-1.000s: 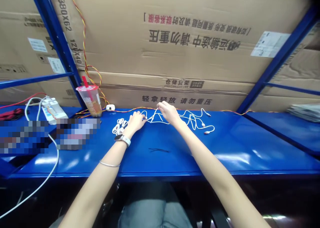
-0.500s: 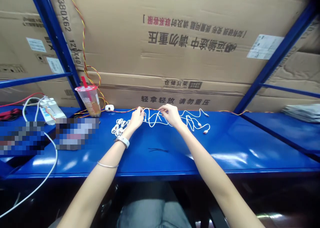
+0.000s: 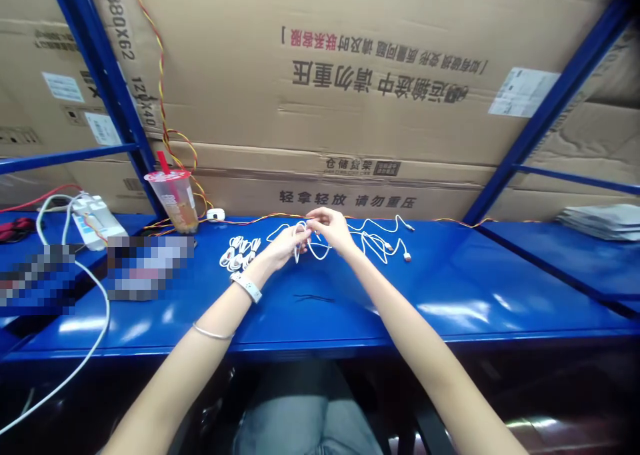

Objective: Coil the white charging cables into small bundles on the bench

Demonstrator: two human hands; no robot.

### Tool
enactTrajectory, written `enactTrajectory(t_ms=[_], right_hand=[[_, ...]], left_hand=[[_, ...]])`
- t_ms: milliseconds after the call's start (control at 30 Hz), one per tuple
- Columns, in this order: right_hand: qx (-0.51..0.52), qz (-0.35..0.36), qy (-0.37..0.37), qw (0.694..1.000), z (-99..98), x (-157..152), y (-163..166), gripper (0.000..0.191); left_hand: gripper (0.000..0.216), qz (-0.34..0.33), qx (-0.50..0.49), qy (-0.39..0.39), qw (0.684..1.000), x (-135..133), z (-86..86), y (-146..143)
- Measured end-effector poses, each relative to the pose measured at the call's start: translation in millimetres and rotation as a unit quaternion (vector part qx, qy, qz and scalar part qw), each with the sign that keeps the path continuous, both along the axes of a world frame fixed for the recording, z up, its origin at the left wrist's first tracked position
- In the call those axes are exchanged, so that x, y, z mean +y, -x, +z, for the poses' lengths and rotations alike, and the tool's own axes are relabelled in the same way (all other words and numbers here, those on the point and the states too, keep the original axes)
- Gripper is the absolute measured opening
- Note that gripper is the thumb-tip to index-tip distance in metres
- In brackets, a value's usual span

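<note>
A white charging cable (image 3: 320, 254) hangs in loops between my two hands, just above the blue shelf (image 3: 440, 275). My left hand (image 3: 287, 247) is closed around part of the loops. Close beside it, my right hand (image 3: 330, 227) pinches the same cable with thumb and fingers. Several coiled white cables (image 3: 240, 254) lie to the left of my left hand. Other white cables, loose ones (image 3: 377, 242), spread out to the right, with their plugs at the far right ends. Thin black ties (image 3: 314, 299) rest on the shelf nearer to me.
A lidded drink cup (image 3: 173, 198) with a red straw stands at the back left. Beyond it sits a white power strip (image 3: 97, 220) with cords. A red-yellow twisted wire (image 3: 265, 216) runs along the back by the cardboard (image 3: 380, 132). A paper stack (image 3: 603, 220) lies far right.
My hands have come closer together. The cable, stretched in waves between them before, is now gathered into loops at my left hand. The view has shifted slightly.
</note>
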State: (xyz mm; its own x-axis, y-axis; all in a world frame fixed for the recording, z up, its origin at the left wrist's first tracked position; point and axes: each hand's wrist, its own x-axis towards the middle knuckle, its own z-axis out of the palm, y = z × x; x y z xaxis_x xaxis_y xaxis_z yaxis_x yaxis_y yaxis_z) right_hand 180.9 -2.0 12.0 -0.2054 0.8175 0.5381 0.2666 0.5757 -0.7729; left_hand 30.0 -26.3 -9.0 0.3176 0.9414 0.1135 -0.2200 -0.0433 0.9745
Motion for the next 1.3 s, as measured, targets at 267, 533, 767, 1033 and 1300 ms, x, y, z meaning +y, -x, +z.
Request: enactTrajectory(t_ms=[267,533,767,1033,1300], right_hand=[[-0.287,-0.031,-0.037,0.957,1.4,12,-59,0.029],[-0.305,-0.015,0.058,0.950,-21.9,18,-48,0.012],[-0.151,0.010,0.038,0.988,-14.0,1,-22,0.022],[-0.090,0.053,0.020,0.994,-10.6,-3,-21,0.032],[-0.361,0.020,0.038,0.931,1.0,9,-78,0.007]], left_hand=[[0.027,0.061,-0.106,0.027,0.992,6,5.7,5],[0.033,0.085,-0.071,-0.015,0.994,6,5.8,6],[0.035,0.078,0.116,-0.092,0.986,0,-5.2,-6],[0.023,0.167,-0.051,-0.042,0.984,11,-9.7,-3],[0.026,0.141,-0.157,0.004,0.978,10,-3.5,2]])
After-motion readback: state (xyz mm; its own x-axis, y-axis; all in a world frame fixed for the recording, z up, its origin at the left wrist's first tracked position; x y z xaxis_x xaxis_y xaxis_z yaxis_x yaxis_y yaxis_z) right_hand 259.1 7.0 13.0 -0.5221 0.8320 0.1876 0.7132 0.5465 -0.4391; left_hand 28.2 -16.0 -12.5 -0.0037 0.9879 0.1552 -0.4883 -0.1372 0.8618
